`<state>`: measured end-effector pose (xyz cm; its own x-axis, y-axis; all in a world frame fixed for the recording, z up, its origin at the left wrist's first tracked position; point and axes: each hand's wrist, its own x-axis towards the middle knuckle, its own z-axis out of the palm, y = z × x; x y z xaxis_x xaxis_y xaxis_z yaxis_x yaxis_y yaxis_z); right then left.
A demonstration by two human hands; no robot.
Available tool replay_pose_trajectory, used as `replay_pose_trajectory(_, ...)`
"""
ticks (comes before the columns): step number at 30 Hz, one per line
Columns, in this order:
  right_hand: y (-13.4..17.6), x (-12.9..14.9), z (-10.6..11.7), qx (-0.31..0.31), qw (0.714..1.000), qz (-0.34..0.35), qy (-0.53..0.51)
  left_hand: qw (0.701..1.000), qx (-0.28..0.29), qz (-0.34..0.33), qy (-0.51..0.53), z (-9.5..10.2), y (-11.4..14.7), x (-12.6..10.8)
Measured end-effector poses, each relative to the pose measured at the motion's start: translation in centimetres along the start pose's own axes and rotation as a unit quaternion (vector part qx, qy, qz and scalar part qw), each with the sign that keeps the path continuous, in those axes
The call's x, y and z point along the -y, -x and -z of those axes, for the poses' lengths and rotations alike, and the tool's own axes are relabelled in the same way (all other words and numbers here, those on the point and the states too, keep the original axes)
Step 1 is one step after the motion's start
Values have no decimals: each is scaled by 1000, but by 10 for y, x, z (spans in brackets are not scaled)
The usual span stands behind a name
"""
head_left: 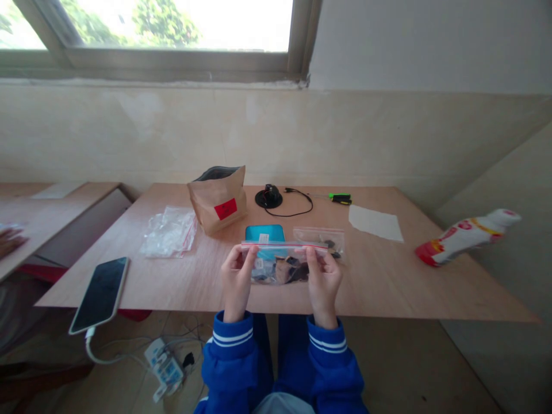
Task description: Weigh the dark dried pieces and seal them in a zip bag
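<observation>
Both my hands pinch the top edge of a clear zip bag (276,269), which has a red line along its seal and several small dark and brown parts inside. My left hand (238,276) has its thumb and fingers closed on the left end of the seal, and my right hand (323,280) grips the right end. The bag is held just above the table's front edge. Behind it lies a blue box (265,233) with a white label, partly hidden by the bag. Another zip bag (317,235) with dark parts lies behind my right hand.
A brown paper pouch (218,201) stands open beside a pile of clear bags (169,233). Farther back are a black round device (269,197) with a cable and screwdrivers (340,198). White paper (375,223), a tilted bottle (468,236) and a charging phone (100,294) flank my hands.
</observation>
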<state>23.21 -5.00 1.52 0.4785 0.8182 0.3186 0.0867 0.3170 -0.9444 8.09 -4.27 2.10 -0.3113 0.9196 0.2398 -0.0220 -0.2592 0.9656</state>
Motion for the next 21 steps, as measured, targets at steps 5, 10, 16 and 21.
replay_pose_trajectory(5,-1,-1,3,44,998,-22,-48,999,-28,-13,12,-4,2,-4)
replay_pose_trajectory(10,-2,-1,7,113,989,-17,-99,1000,-10,-14,20,-3,5,-8)
replay_pose_trajectory(16,-2,0,9,117,990,-43,-61,998,52,7,19,5,5,-9)
replay_pose_trajectory(21,-2,0,8,120,989,-66,-54,995,100,-5,-2,10,3,-8)
